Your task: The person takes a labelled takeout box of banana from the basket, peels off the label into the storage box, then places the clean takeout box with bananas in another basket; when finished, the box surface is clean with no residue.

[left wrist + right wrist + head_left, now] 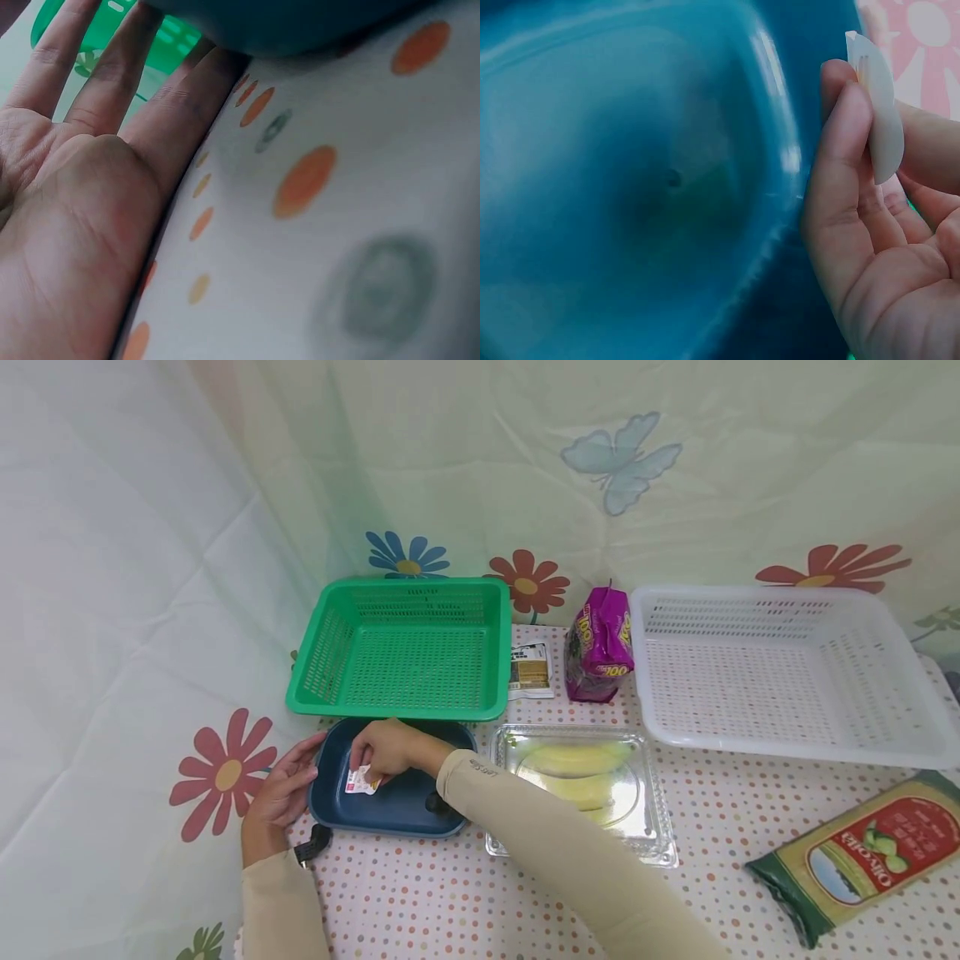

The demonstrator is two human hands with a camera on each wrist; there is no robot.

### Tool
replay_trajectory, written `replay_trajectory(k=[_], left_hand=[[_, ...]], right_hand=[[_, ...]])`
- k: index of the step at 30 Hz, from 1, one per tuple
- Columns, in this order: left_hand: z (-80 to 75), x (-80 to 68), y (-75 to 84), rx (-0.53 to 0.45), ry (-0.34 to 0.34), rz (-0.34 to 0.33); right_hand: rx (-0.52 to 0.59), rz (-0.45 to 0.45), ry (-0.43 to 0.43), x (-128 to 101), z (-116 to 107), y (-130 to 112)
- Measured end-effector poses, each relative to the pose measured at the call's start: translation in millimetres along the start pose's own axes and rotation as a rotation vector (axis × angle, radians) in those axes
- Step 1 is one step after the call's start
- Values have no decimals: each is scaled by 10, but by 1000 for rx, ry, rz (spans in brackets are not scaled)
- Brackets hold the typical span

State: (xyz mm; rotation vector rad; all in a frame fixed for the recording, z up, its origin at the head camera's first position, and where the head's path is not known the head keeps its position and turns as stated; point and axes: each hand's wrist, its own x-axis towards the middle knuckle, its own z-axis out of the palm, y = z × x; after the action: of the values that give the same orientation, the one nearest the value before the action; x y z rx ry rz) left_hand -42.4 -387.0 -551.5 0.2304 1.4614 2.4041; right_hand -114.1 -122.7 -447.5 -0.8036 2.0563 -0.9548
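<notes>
My right hand (393, 748) reaches into a dark blue rectangular basin (401, 806) and pinches a small white packet with pink print (360, 781). The right wrist view shows this packet (886, 120) edge-on between thumb and fingers, above the basin's smooth floor (570, 150). At the basin's left end is my left hand (279, 789), its fingers close along the outer wall. Seen from the left wrist, that hand (82, 172) has its palm up and its fingers stretched out toward the basin's underside.
Behind the basin stands a green basket (420, 668). A clear lidded box of bananas (577, 777) lies to its right. Further off are a flat sachet (531, 672), a purple bag (600, 643), a white basket (742, 685) and an Olivoilà pack (862, 852). A black strap piece (315, 841) shows by my left wrist.
</notes>
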Motion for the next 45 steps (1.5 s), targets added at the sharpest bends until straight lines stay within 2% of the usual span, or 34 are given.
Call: replay_trajectory(k=[3, 8, 13, 18, 25, 31, 45], left_hand=[[1, 1, 0, -41, -36, 5], [9, 11, 1, -99, -83, 14], [4, 20, -10, -92, -102, 22], [-2, 32, -19, -98, -93, 20], [7, 28, 3, -96, -73, 11], [14, 13, 24, -82, -39, 3], [0, -3, 32, -95, -69, 28]], right_hand=[[-81, 34, -9, 52, 38, 26], [-139, 60, -12, 136, 79, 132], [-108, 61, -9, 199, 119, 250], [-79, 57, -2, 233, 137, 317], [-69, 101, 17, 261, 165, 319], [-17, 127, 24, 299, 194, 324], [67, 163, 29, 285, 222, 283]])
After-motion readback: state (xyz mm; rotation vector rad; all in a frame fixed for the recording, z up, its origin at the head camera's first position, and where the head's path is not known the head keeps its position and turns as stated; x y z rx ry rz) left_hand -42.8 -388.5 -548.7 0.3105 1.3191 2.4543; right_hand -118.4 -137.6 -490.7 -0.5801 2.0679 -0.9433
